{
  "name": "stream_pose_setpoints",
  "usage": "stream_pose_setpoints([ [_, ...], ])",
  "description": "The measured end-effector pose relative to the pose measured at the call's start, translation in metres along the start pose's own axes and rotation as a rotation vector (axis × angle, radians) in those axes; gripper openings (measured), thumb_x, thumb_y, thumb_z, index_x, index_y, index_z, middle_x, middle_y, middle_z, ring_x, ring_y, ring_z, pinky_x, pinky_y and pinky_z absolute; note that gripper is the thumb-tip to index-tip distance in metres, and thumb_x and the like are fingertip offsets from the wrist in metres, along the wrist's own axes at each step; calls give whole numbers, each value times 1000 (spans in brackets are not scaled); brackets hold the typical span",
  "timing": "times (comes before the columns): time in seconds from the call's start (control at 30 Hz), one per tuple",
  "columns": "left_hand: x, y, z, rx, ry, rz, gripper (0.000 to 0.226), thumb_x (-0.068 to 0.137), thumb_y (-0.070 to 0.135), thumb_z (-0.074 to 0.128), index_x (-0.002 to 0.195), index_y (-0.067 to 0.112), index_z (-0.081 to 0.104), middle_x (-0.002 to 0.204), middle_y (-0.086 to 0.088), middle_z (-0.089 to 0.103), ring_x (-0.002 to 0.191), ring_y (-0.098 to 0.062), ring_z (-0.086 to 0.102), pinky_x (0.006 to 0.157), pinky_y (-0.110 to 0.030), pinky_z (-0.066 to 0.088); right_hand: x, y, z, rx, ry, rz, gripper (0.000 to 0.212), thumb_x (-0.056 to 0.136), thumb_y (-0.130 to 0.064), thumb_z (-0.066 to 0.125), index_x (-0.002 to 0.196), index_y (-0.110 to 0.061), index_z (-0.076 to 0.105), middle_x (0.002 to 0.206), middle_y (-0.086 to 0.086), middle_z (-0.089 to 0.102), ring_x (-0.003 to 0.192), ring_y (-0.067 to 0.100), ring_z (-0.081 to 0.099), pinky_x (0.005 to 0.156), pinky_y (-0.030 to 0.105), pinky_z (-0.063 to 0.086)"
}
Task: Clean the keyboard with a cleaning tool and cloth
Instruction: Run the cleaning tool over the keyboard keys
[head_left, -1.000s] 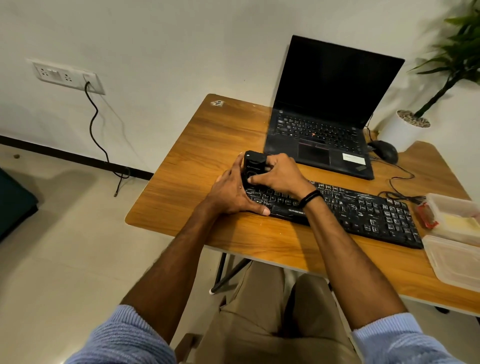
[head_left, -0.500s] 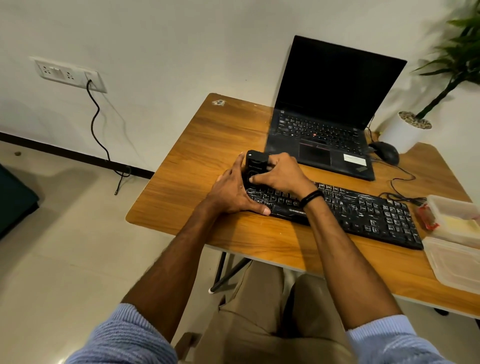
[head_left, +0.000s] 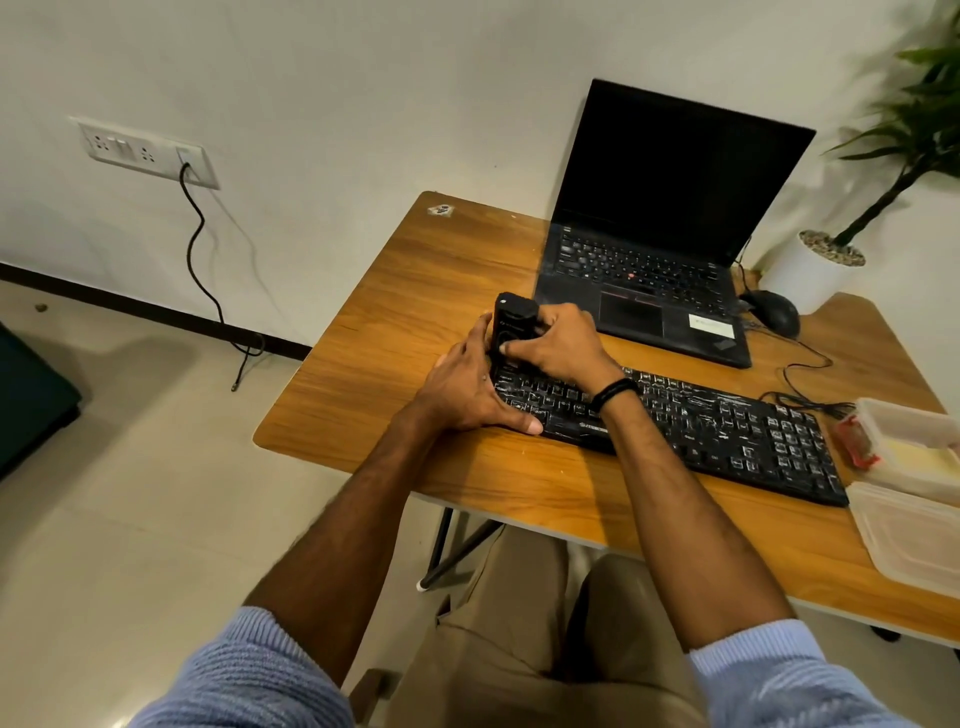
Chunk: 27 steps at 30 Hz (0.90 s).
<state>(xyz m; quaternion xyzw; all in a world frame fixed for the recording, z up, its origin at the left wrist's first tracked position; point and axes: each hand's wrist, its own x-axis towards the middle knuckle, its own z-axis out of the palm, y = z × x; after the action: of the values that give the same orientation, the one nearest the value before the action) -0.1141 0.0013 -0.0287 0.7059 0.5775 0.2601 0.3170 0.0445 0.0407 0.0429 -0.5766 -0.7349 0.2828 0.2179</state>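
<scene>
Together at the keyboard's (head_left: 727, 431) left end, both hands work on the table (head_left: 415, 312).
Left hand (head_left: 462, 387) lies flat, fingers extended, pressing the keyboard's end, thumb along its front edge; just right of it, the right hand (head_left: 556, 345) is curled around an upright black cleaning tool (head_left: 511, 322) standing on the keys. Beyond that hand: laptop (head_left: 649, 249).

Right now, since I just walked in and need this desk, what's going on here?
A seated person is working on the black keyboard on the wooden table. The right hand grips a small black cleaning tool, held upright on the keyboard's left end. The left hand rests beside it on that end. An open laptop with a dark screen sits behind.
</scene>
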Motion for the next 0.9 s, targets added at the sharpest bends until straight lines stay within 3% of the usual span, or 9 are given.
stream_pose_setpoints([
  [0.13, 2, -1, 1, 12, 22, 6, 158, 37, 84, 86, 160, 24, 7, 158, 2, 38, 144, -21, 38, 121, -55, 29, -6, 2, -1, -32, -118, 14, 29, 70, -29, 87, 93, -21, 71, 83, -7, 72, 75, 6, 68, 55, 17, 51],
  [0.3, -2, 2, -1, 15, -38, -6, 166, 46, 77, 89, 161, 23, -18, 169, 3, 25, 155, -23, 21, 126, -54, 12, -1, 8, -15, -3, 34, 44, 29, 73, -29, 86, 97, -24, 72, 80, -13, 69, 70, -5, 63, 52, 5, 44],
  [0.43, 0, 1, -1, 8, -33, -29, 167, 40, 83, 87, 159, 31, -19, 168, -2, 27, 154, -26, 23, 125, -58, 15, -11, 12, -10, 63, -138, 18, 32, 70, -26, 88, 98, -23, 74, 83, -10, 75, 79, 6, 71, 69, 23, 58],
  [0.5, 0, 0, -1, 9, -45, -25, 167, 41, 82, 87, 159, 30, -19, 168, -1, 27, 155, -26, 22, 126, -58, 14, -13, 15, -14, 64, -43, 28, 28, 72, -26, 87, 96, -23, 71, 84, -15, 70, 79, 2, 67, 70, 20, 55],
  [0.57, -2, 1, -1, 4, -42, -20, 166, 43, 79, 88, 160, 28, -18, 168, -1, 28, 155, -25, 21, 126, -56, 12, -13, 17, -24, 48, 74, 51, 23, 75, -26, 85, 85, -28, 65, 80, -18, 64, 75, -3, 62, 59, 9, 46],
  [0.63, -3, 2, -1, -2, -36, -16, 165, 43, 79, 88, 160, 30, -18, 168, -1, 27, 155, -26, 21, 125, -56, 12, -15, 20, -26, 56, 29, 44, 24, 75, -24, 86, 82, -30, 63, 80, -17, 65, 72, -5, 60, 52, 5, 42],
  [0.73, -3, 2, 0, 3, -45, -16, 165, 44, 78, 89, 160, 30, -18, 169, -1, 26, 155, -26, 20, 125, -58, 12, -23, 24, -21, 72, -68, 18, 28, 72, -25, 87, 95, -26, 70, 89, -17, 69, 80, -7, 63, 64, 10, 49],
  [0.83, -3, 2, -1, 7, -35, -16, 164, 45, 76, 90, 160, 29, -17, 168, 0, 27, 155, -26, 22, 125, -56, 12, -21, 27, -28, 76, 76, 50, 24, 76, -24, 84, 87, -29, 64, 83, -18, 66, 76, -4, 63, 57, 10, 48],
  [0.9, -3, 2, -1, 4, -36, -18, 164, 46, 75, 90, 160, 28, -17, 168, 0, 26, 155, -26, 21, 125, -57, 12, -19, 32, -27, 95, 54, 57, 25, 75, -24, 85, 92, -25, 67, 85, -14, 70, 79, 2, 68, 63, 15, 54],
])
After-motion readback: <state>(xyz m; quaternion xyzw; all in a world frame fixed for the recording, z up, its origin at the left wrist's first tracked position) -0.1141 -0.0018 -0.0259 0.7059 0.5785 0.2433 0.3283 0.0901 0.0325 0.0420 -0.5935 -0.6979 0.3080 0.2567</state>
